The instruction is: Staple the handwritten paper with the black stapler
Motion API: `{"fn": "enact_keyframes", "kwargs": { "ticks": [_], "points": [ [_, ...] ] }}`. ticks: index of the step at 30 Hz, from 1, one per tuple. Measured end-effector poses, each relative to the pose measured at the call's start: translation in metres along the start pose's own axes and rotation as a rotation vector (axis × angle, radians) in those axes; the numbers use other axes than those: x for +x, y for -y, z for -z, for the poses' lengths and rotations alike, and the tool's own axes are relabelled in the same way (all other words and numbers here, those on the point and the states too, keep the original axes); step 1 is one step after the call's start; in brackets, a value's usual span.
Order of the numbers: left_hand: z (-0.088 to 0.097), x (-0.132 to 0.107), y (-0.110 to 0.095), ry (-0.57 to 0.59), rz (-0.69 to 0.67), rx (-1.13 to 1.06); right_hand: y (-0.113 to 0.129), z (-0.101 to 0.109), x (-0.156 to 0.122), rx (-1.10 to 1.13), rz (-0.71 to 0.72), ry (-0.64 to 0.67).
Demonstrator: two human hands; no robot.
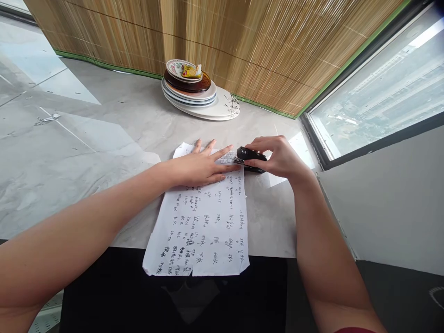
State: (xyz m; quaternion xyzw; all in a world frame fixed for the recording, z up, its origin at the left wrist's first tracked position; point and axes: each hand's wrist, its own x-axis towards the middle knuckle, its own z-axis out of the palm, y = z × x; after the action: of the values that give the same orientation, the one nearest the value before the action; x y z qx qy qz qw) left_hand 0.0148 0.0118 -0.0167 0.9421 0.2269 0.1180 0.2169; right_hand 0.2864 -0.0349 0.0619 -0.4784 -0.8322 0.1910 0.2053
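A sheet of white paper (204, 222) covered in handwriting lies on the marble-patterned surface, its near end reaching past the front edge. My left hand (199, 167) rests flat on its far part, fingers spread toward the right. My right hand (275, 157) grips a black stapler (253, 155), thumb below and fingers over the top. The stapler's front end overlaps the paper's right edge, close to my left fingertips. Rows of staple-like marks (228, 157) show on the paper between my left fingers and the stapler. Whether the jaws are pressed together I cannot tell.
Behind the paper stands a stack of plates (208, 107), with a small yellow packet (192, 70) on top. A bamboo blind (225, 37) hangs along the back. Small silvery scraps (47, 119) lie at left. A window (378, 97) and white wall (388, 199) border the right.
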Motion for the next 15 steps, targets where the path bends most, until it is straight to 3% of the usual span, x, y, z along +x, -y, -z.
{"fn": "enact_keyframes", "kwargs": {
  "ticks": [4, 10, 15],
  "points": [
    [0.002, 0.001, -0.002, -0.017, 0.010, 0.009, 0.000, -0.001, 0.001, -0.010, 0.001, 0.010],
    [0.016, 0.001, -0.019, 0.227, 0.122, 0.129, 0.001, -0.005, 0.002, -0.045, 0.025, 0.020],
    [0.017, 0.002, -0.022, 0.228, 0.120, 0.103, 0.003, -0.005, 0.003, -0.055, 0.017, 0.025]
  ]
}}
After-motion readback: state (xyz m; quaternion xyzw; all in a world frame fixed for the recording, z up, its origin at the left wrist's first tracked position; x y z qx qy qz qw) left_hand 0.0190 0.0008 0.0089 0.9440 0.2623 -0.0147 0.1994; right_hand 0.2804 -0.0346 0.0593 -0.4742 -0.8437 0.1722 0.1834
